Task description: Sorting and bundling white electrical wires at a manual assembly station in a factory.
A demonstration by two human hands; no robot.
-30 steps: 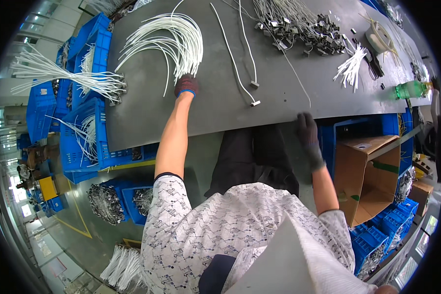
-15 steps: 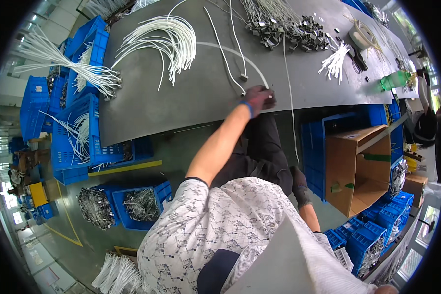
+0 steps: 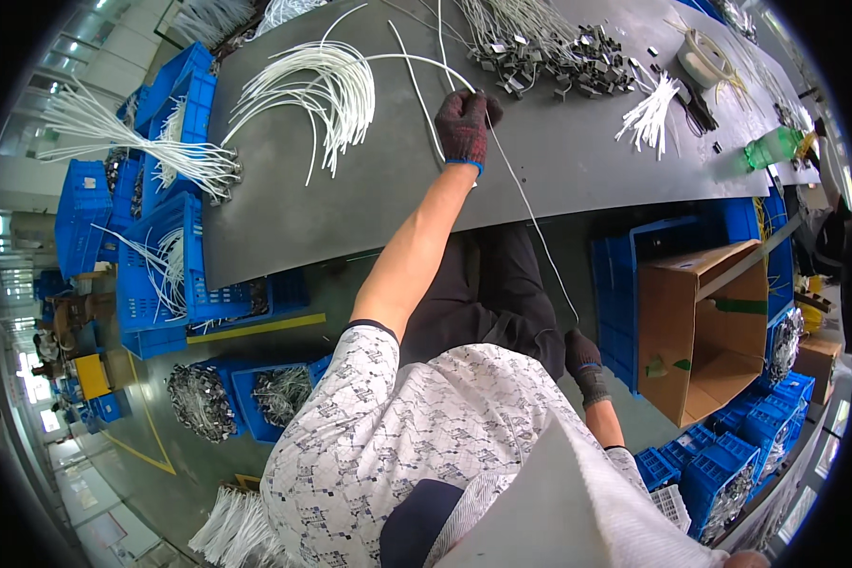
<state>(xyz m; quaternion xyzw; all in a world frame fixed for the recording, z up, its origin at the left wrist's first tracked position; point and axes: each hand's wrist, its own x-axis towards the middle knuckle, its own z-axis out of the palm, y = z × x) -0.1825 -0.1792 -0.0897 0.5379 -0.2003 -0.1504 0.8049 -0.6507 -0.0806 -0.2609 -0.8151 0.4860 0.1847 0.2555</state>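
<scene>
My left hand [image 3: 465,128], in a dark glove with a blue cuff, is over the table, its fingers closed around the end of a white tube [image 3: 407,57] that arcs in from the left. A thin pale wire [image 3: 532,218] slants from those fingers down past the table edge to my right hand [image 3: 587,367]. That gloved hand hangs low beside my leg, closed at the wire's lower end. Other loose white tubes [image 3: 415,85] lie close to my left hand. Farther left a curved bundle of white tubes [image 3: 341,90] rests on the table.
On the grey table [image 3: 284,218] lie a heap of small metal-ended parts [image 3: 577,62], short white tubes [image 3: 648,114] and a green bottle [image 3: 772,149]. Blue crates [image 3: 194,265] stand at the left. An open cardboard box [image 3: 667,331] is right of my legs.
My left hand has moved up and left, away from the table edge, with the white tube. The thin wire now bends at that hand. My right hand has stayed low.
</scene>
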